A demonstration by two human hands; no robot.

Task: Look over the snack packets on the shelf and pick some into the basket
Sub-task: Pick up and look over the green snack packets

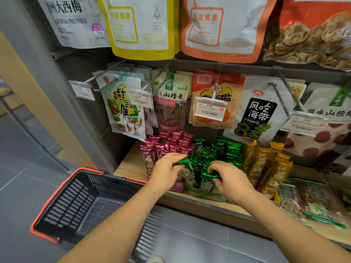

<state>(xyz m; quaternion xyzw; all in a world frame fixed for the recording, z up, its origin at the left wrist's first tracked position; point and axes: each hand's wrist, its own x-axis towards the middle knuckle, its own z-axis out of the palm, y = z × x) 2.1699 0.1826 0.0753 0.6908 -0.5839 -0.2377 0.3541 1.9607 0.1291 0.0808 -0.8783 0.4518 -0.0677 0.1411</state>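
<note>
Both hands at the green row, risks first. I judge the chief hazard to be neighbours dragged out with the pick: the green packets [228, 149] stand tightly pressed in their display carton [207, 195], so a lift from either hand could pull adjoining ones over its low front and off the shelf [129, 164] to the floor. A second hazard is a slip, since each grasp is only on a thin crimped foil top. The third is the carry: the basket [55, 192] sits below and to the left of the fingers, well apart from the right hand [230, 180], which would have to cross over the left arm. The left hand [165, 168] has its fingers [173, 162] curled, pinching the top of one green packet [183, 161] that lies just beyond the fingertips, tilted towards the pink packets [167, 145] behind them. The right hand's fingers and thumb are curled round the top of a second green packet [209, 175], whose body hangs directly beneath them inside the carton. The gold packets [266, 162] stand to the right of those fingers, untouched.
</note>
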